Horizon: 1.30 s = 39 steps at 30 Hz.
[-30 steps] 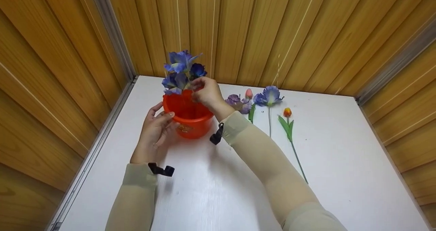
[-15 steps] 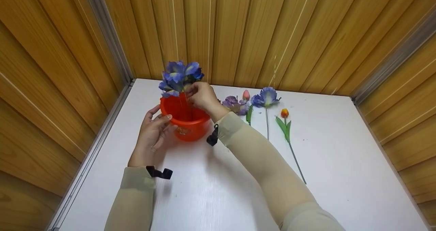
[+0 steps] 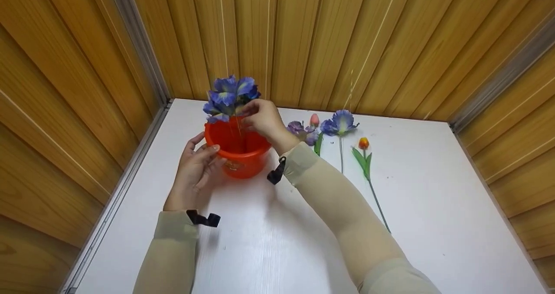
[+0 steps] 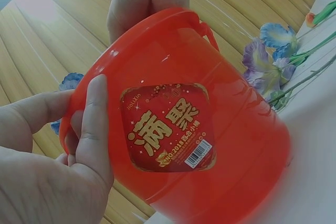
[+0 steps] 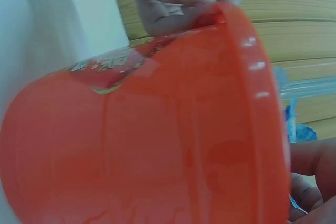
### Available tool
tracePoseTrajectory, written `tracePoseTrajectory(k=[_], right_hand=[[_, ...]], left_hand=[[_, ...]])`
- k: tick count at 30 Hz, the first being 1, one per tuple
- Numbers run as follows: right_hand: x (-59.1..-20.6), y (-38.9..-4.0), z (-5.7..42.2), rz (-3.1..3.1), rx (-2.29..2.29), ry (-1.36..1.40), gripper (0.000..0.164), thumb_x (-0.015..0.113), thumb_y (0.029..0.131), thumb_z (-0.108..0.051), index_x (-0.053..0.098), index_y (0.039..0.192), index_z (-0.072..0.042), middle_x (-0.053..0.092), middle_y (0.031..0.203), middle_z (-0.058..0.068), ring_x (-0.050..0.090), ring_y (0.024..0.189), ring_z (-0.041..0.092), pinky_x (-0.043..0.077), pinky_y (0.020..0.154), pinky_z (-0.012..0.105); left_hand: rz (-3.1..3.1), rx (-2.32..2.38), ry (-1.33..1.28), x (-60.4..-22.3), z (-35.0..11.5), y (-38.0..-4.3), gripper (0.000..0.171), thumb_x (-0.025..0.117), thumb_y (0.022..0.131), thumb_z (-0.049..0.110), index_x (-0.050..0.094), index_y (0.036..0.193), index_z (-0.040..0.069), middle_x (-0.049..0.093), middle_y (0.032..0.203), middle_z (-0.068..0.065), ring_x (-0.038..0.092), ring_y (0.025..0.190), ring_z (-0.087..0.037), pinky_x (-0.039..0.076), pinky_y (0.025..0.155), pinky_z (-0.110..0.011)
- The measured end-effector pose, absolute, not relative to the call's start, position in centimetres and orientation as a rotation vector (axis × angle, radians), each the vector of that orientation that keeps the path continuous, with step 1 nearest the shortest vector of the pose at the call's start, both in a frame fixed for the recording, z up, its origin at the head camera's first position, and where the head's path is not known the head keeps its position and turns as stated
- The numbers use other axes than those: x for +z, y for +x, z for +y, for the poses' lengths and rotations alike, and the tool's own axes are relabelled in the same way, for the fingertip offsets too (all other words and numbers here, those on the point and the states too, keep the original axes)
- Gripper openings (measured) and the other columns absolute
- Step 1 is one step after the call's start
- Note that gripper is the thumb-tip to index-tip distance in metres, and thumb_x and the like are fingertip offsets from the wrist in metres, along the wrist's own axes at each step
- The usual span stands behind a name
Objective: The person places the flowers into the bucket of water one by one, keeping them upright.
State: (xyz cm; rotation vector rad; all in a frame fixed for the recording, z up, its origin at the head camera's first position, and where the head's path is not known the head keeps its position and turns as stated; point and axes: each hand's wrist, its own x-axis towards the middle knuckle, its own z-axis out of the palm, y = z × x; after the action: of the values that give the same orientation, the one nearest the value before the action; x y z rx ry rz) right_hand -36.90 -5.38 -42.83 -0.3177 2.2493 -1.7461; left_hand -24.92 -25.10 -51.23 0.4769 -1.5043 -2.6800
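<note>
A red plastic bucket (image 3: 247,167) with a printed label (image 4: 170,129) stands on the white table. My left hand (image 3: 190,168) grips its rim on the left side, thumb outside along the wall and fingers over the far side. Several blue artificial irises (image 3: 226,95) rise above the bucket's back rim, with a darker blue bloom partly behind them. Over the opening, my right hand (image 3: 264,119) pinches a thin flower stem just below the blooms. The right wrist view has those curled fingers (image 5: 310,158) beside the rim; the bucket wall hides the lower stems.
Right of the bucket lie a purple iris (image 3: 303,131), a pink tulip (image 3: 314,120), a blue iris (image 3: 341,123) and an orange tulip (image 3: 364,143) with green leaves. Wood-patterned panels (image 3: 325,47) wall the table at the back and sides.
The upper iris has come down closer to the other blooms, and my right hand has lowered slightly with it. My left hand keeps its place on the bucket rim.
</note>
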Motion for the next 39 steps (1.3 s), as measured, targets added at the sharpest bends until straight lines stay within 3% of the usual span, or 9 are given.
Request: tracePoseTrajectory(k=[5,10,14,20,28,35,39], right_hand=[[-42.3,-36.8,-3.9,2.201,-1.852,-0.306,0.034,0.078,0.093,0.015,0.074,0.125,0.003,0.075,0.122,0.02,0.073,0.098,0.021,0.072,0.1,0.051],[-41.8,-36.7,-2.2,2.143,-1.949,-0.312,0.035,0.078,0.093,0.011,0.072,0.127,0.009,0.073,0.113,0.012,0.074,0.093,0.02,0.074,0.083,0.036],[-41.3,-36.5,-0.6,2.141,-1.983,-0.283,0.037,0.081,0.093,0.005,0.072,0.129,0.008,0.07,0.107,0.007,0.075,0.092,0.019,0.071,0.075,0.027],[-40.9,-36.1,2.2,2.179,-2.023,-0.287,0.035,0.079,0.094,0.005,0.072,0.128,0.009,0.071,0.109,0.01,0.077,0.099,0.027,0.073,0.08,0.031],[-41.1,-35.6,6.9,2.189,-2.103,-0.319,0.022,0.079,0.094,0.006,0.074,0.115,0.0,0.069,0.1,0.004,0.077,0.091,0.02,0.073,0.083,0.031],[-41.8,-34.8,10.9,2.216,-2.098,-0.3,0.022,0.078,0.098,0.004,0.072,0.117,-0.002,0.067,0.104,0.004,0.077,0.093,0.018,0.072,0.085,0.03],[-42.4,-34.3,12.7,2.246,-2.072,-0.292,0.027,0.079,0.101,0.001,0.07,0.126,0.005,0.068,0.108,0.004,0.076,0.095,0.015,0.072,0.088,0.028]], left_hand=[[-1.504,-2.679,0.466,-51.3,-25.0,-25.0,0.075,0.077,0.107,0.006,0.04,0.169,0.025,0.061,0.157,-0.011,0.079,0.128,-0.029,0.072,0.09,-0.031],[-1.484,-2.67,0.417,-51.3,-24.9,-24.9,0.073,0.074,0.107,0.0,0.039,0.168,0.021,0.062,0.149,-0.013,0.081,0.118,-0.028,0.073,0.088,-0.033],[-1.477,-2.668,0.442,-51.2,-24.9,-24.8,0.075,0.077,0.106,0.002,0.041,0.168,0.023,0.06,0.154,-0.014,0.081,0.124,-0.03,0.072,0.088,-0.032],[-1.437,-2.703,0.433,-51.2,-24.9,-24.8,0.08,0.084,0.102,0.005,0.041,0.167,0.023,0.053,0.164,-0.019,0.082,0.116,-0.025,0.072,0.087,-0.033],[-1.44,-2.703,0.459,-51.1,-25.1,-24.8,0.076,0.079,0.105,0.001,0.042,0.167,0.024,0.052,0.167,-0.02,0.083,0.109,-0.021,0.072,0.088,-0.033],[-1.475,-2.687,0.451,-51.1,-25.0,-24.8,0.075,0.076,0.106,0.001,0.04,0.168,0.024,0.056,0.162,-0.015,0.08,0.123,-0.028,0.072,0.091,-0.032],[-1.481,-2.683,0.435,-51.2,-25.0,-24.7,0.075,0.076,0.106,0.002,0.04,0.168,0.024,0.06,0.155,-0.011,0.079,0.127,-0.03,0.072,0.091,-0.031]])
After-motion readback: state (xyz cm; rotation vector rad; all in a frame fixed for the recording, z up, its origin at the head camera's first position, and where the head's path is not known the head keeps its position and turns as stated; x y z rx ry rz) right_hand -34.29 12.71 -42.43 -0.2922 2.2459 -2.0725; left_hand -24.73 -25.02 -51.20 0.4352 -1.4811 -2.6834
